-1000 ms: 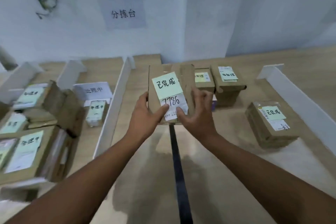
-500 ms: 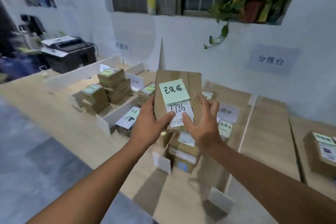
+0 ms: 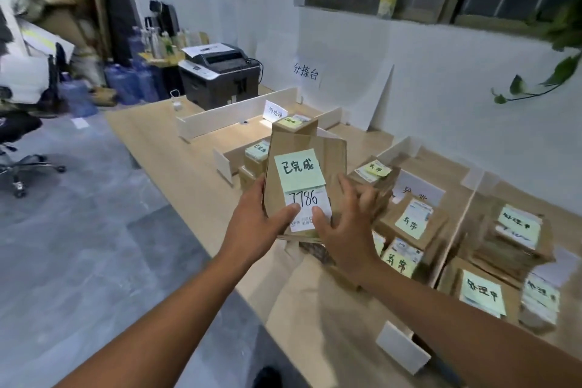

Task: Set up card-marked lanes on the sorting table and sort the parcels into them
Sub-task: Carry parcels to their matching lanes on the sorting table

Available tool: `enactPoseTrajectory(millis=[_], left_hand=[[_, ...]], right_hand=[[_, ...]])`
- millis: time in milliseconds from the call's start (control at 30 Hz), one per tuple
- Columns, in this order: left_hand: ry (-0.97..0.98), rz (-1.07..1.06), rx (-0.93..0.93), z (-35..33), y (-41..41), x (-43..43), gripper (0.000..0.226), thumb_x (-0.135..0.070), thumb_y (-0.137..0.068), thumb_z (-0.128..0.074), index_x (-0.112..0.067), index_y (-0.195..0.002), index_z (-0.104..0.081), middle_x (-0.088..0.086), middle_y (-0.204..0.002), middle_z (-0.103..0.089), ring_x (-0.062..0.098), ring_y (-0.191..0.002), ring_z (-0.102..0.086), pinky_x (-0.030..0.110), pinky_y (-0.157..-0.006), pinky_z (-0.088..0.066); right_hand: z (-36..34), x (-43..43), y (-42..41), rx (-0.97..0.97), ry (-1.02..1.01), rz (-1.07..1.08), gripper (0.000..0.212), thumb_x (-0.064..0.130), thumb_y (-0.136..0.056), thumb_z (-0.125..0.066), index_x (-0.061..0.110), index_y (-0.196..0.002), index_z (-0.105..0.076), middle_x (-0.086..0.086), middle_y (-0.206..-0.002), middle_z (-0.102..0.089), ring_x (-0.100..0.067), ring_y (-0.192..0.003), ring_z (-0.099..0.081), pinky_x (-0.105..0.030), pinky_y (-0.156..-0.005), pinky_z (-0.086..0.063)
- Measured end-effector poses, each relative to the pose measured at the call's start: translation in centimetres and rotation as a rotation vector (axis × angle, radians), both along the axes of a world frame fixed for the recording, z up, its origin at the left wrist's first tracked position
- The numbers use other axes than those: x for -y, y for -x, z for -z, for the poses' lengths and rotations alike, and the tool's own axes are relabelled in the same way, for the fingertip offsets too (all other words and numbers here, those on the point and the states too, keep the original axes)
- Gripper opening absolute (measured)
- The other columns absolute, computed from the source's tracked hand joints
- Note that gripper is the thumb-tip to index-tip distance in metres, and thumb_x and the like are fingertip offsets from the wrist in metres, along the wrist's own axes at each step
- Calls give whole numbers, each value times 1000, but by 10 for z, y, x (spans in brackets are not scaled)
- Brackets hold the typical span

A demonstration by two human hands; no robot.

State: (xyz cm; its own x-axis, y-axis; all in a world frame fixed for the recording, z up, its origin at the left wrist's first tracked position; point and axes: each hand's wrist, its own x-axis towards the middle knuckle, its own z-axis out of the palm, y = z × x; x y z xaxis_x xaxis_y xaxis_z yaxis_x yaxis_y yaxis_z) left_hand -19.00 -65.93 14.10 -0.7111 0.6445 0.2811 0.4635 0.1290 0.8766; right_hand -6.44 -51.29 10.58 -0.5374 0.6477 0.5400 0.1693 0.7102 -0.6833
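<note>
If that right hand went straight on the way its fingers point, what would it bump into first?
Probably the stack of brown parcels just beyond the right hand, behind the held parcel. Depth is unclear; the hand might pass above it.

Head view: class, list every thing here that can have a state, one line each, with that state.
Parcel 7786, held above the table, green note on its front.
Left hand, grips the parcel, thumb on its white label.
Right hand, holds the parcel, thumb on the label.
Lane card, standing upright.
Printer, lid down, paper on top.
</note>
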Motion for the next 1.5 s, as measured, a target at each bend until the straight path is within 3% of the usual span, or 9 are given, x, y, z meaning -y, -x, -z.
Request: enactPoseTrajectory(millis=[200, 367, 533, 767, 900, 1067, 1200, 1367, 1500], left_hand=[[89, 73, 38, 36, 115, -67, 54, -62, -76, -74, -74, -116, -38, -41, -114, -60, -8, -101, -64, 17, -73, -56], [188, 253, 103, 58, 190, -134, 62, -45, -81, -81, -71, -121, -41, -39, -118, -62, -6, -106, -66, 23, -79, -61], [262, 350, 131, 84, 237, -196, 77, -49, -81, -78, -42, -145, -37, -18, -136, -60, 7, -119, -63, 44, -90, -60], [315, 465, 150, 111, 292, -282, 76, -43, -86, -78, -28, -145, -32, -15, -129, -58, -5, -100, -58, 16, -78, -47], [318, 552, 185, 121, 313, -324, 68, -33, -90, -76, -27, -143, -34, -18, -123, -57, -11, -98, -59, 4, -64, -47], [361, 583, 191, 141, 327, -376, 57, -26, -93, -72, -26, -140, -41, -9, -131, -59, 0, -108, -61, 14, -81, -50], [476, 551, 228, 166, 332, -410, 64, -26, -95, -69, -21, -148, -34, -5, -137, -60, 11, -108, -60, 15, -70, -45], [621, 527, 221, 197, 326, -444, 63, -27, -95, -67, -23, -146, -30, -3, -137, -60, 24, -112, -64, 48, -85, -59], [689, 494, 188, 229, 322, -465, 47, -18, -91, -66, -27, -128, -38, -7, -130, -61, 12, -104, -59, 15, -66, -42]], right_hand=[[43, -47, 99, -12, 103, 62, 67, 44, -91, -66, 31, -149, -35, 16, -116, -21, 23, -119, -32, 6, -78, -39], [70, -84, 149, 25, 237, 163, 70, 36, -92, -70, 25, -151, -35, 17, -118, -20, 25, -121, -30, 9, -80, -34], [75, -122, 186, 62, 287, 271, 64, 38, -94, -69, 41, -145, -31, 18, -115, -18, 20, -119, -34, 10, -77, -36], [85, -178, 233, 187, 393, 440, 70, 36, -94, -72, 46, -145, -24, 19, -115, -16, -9, -119, -44, 10, -70, -36], [89, -209, 256, 298, 419, 523, 68, 40, -95, -68, 41, -145, -21, 17, -116, -12, -16, -117, -52, -3, -82, -42], [105, -258, 277, 446, 445, 565, 57, 41, -94, -66, 25, -138, -33, 0, -123, -25, -21, -108, -55, -22, -84, -45], [127, -291, 288, 509, 501, 566, 55, 40, -94, -66, 18, -136, -38, -5, -126, -27, -25, -113, -54, -28, -92, -51], [157, -319, 294, 589, 572, 616, 60, 37, -92, -66, 14, -139, -38, -9, -129, -28, -31, -114, -52, -33, -96, -51], [181, -335, 309, 715, 616, 664, 64, 37, -92, -67, 10, -139, -33, -13, -132, -26, -34, -119, -46, -37, -94, -48]])
